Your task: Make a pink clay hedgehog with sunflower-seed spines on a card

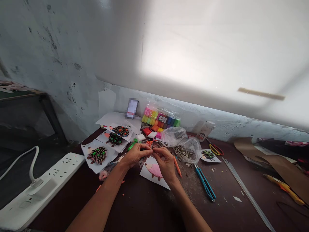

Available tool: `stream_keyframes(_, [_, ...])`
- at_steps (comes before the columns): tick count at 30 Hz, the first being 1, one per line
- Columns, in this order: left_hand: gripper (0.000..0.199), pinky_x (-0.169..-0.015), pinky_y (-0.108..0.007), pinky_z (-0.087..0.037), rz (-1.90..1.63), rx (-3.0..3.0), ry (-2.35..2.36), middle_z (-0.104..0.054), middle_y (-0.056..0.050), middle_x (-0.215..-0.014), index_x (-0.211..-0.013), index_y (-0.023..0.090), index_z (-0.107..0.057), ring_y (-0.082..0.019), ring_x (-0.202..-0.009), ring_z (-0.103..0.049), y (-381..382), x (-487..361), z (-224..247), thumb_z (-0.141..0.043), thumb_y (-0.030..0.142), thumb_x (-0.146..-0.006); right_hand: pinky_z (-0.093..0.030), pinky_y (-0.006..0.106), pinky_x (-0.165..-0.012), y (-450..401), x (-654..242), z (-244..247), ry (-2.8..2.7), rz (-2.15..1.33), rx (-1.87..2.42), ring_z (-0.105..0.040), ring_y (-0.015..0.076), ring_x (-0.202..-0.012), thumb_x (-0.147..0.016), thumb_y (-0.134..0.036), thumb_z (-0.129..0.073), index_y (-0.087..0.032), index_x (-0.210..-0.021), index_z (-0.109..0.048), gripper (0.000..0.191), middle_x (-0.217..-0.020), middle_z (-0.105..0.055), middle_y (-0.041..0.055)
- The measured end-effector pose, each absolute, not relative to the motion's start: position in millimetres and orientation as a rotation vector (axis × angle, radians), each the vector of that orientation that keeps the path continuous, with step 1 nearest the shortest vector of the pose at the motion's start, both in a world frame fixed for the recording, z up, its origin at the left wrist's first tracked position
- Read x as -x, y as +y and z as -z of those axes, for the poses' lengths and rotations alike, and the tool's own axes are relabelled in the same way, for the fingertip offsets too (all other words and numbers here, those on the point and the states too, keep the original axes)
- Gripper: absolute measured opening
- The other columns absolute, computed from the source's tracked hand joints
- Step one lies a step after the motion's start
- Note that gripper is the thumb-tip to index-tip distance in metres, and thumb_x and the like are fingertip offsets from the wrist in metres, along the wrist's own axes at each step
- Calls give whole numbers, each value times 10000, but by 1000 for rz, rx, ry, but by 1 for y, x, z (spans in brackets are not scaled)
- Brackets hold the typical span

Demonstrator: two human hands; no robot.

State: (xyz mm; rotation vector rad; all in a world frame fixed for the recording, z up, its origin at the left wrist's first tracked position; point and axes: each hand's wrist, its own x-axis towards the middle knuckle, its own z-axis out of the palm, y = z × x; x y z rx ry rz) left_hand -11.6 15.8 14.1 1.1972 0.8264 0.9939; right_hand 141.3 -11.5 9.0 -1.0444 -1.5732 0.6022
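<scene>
Table (125, 206) lies dark brown beneath the right hand (166, 162) and left hand (136, 156), which meet with fingers curled nearly closed. Under them, partly hidden, a white card (145, 176) bears a pink animal shape (154, 170); thumbs and fingertips pinch a dark piece (153, 149), too tiny to identify.

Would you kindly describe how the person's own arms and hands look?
The left hand and right hand are ungloved. The left forearm and right forearm are bare, with no sleeve, watch or bracelet in view.
</scene>
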Motion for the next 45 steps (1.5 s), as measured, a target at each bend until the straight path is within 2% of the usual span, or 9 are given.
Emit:
stream_keyframes(10, [305,-520,-203,-333,-983,-1451,974,-503,20,-569,-568,128,-593,-81,-547,-428,17,11,-15,-651,417,-650,-384,226,-566,-14,-139,-6,-1676,-428,1150,-488,111,-602,-781,-191,-570,-186,-682,-612,107,-683,-554,-7])
stream_keyframes(14, [268,-517,-206,-340,-1011,-1439,1094,-520,22,-555,-571,132,-583,-85,-528,-435,18,10,-13,-619,386,-649,-401,225,-574,-12,-144,-13,-1399,-557,1189,-494,119,-612,-803,-274,-536,-187,-746,-573,111,-672,-552,-15])
stream_keyframes(20, [301,-574,-219,-396,-1078,-1275,999,-598,0,-594,-671,127,-655,-103,-570,-511,17,12,-15,-667,427,-649,-436,235,-584,-8,-150,-16,-1319,-781,1134,-516,129,-629,-793,-347,-535,-179,-904,-634,225,-745,-605,14])
stream_keyframes(28, [261,-543,-213,-395,-1031,-1231,1025,-644,-14,-644,-745,134,-710,-103,-566,-517,15,13,-19,-661,349,-605,-418,234,-552,-7,-150,-3,-1381,-910,1238,-526,130,-597,-717,-290,-563,-163,-842,-705,228,-695,-646,21])
stream_keyframes(31, [238,-540,-209,-386,-1010,-1264,1048,-648,-14,-663,-717,136,-711,-97,-565,-509,15,12,-20,-645,338,-609,-435,246,-562,-7,-151,-3,-1384,-969,1253,-551,145,-620,-697,-320,-617,-162,-889,-722,270,-749,-684,47])
stream_keyframes(34, [248,-551,-213,-385,-1024,-1272,1057,-653,-13,-676,-732,138,-717,-97,-572,-514,15,13,-19,-642,350,-627,-448,258,-575,-8,-153,-2,-1408,-969,1246,-551,147,-621,-712,-373,-634,-170,-858,-729,267,-760,-691,57])
stream_keyframes(39, [238,-589,-221,-395,-1006,-1336,1085,-653,-13,-692,-722,138,-712,-114,-623,-534,13,14,-22,-665,338,-601,-393,235,-525,-9,-158,4,-1483,-932,1308,-497,120,-556,-702,-385,-652,-170,-785,-699,235,-647,-619,10])
stream_keyframes(45, [192,-594,-222,-383,-933,-1436,1100,-596,10,-635,-686,133,-671,-110,-607,-499,13,14,-22,-625,295,-594,-287,214,-483,-12,-159,7,-1692,-708,1422,-392,94,-510,-809,-421,-537,-178,-650,-563,291,-543,-468,-42])
